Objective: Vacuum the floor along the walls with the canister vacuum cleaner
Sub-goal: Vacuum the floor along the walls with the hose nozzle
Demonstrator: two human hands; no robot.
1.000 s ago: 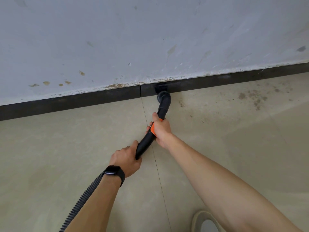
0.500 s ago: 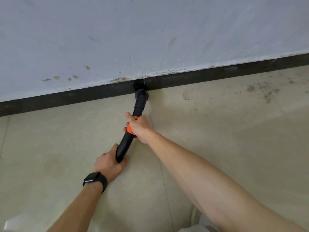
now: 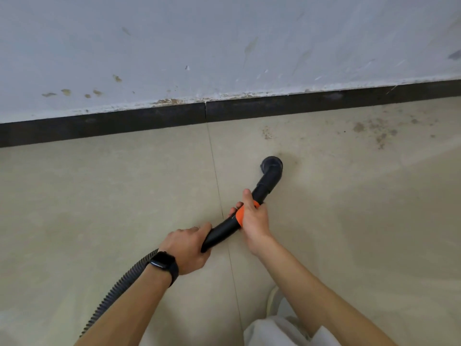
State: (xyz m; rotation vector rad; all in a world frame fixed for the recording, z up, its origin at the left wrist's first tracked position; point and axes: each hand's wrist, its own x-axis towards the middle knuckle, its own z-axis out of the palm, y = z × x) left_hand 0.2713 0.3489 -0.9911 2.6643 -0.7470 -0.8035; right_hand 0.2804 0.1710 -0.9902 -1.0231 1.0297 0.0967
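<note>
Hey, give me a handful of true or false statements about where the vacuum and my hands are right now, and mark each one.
1. The left hand and the right hand both grip the vacuum tube. True.
2. The nozzle is pressed against the baseboard. False: it sits out on the floor tile, apart from the baseboard.
3. A black watch is on the left wrist. True.
4. The right hand holds the ribbed hose. False: it grips the tube at the orange band; the hose trails back past the left arm.
5. Dark specks lie on the floor to the right, near the baseboard. True.
</note>
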